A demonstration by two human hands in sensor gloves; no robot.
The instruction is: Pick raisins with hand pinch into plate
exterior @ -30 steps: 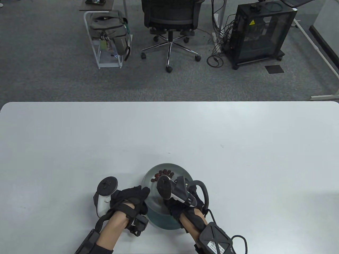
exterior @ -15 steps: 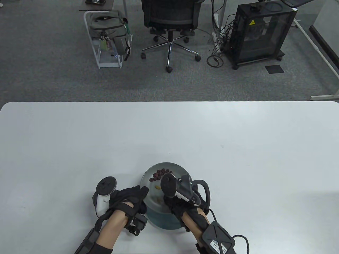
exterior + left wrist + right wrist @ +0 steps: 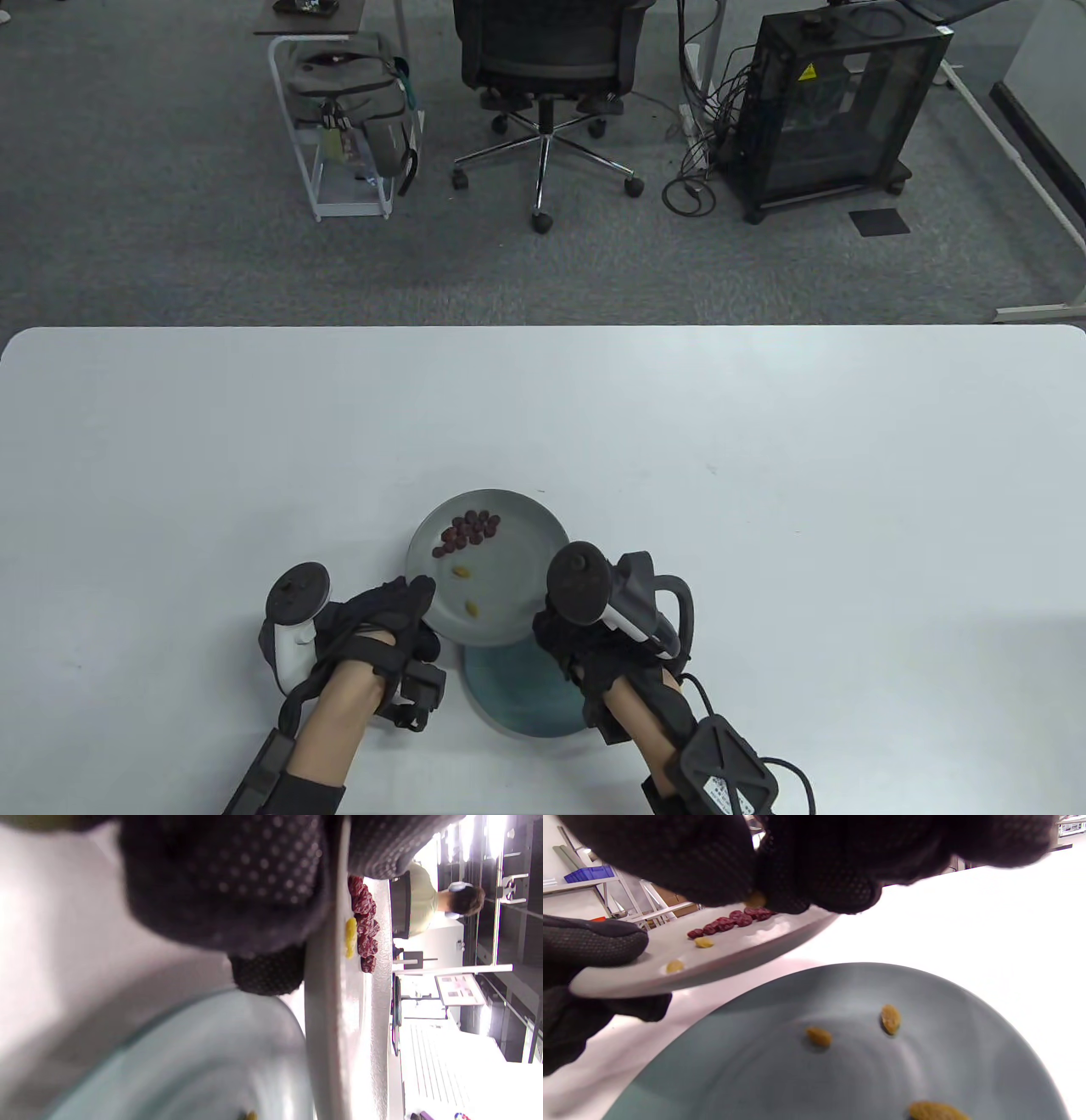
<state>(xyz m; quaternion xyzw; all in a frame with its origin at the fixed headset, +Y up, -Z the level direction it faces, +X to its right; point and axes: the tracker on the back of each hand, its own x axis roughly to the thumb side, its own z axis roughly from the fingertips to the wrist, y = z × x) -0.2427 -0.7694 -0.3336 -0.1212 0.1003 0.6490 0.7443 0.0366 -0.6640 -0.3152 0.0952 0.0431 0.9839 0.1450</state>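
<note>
My left hand [image 3: 407,607] grips the near-left rim of a light grey plate [image 3: 517,577] and holds it above the table. On it lie a cluster of dark red dried fruits [image 3: 471,528] and two yellow raisins [image 3: 461,573]. A teal plate [image 3: 517,696] sits on the table below, partly under the grey one, with three yellow raisins [image 3: 818,1036] in it. My right hand [image 3: 585,654] hovers over the teal plate and pinches one yellow raisin [image 3: 755,899] between its fingertips. The left wrist view shows the grey plate [image 3: 335,1027] edge-on with my fingers [image 3: 237,878] around its rim.
The white table [image 3: 764,509] stretches wide to the far side and both sides of the plates. Beyond its far edge stand an office chair [image 3: 547,51], a rack with a backpack [image 3: 348,93] and a black cabinet [image 3: 840,102].
My left hand has carried the grey plate left and away, uncovering more of the teal plate. My right hand has moved right and back, off the grey plate, over the teal one.
</note>
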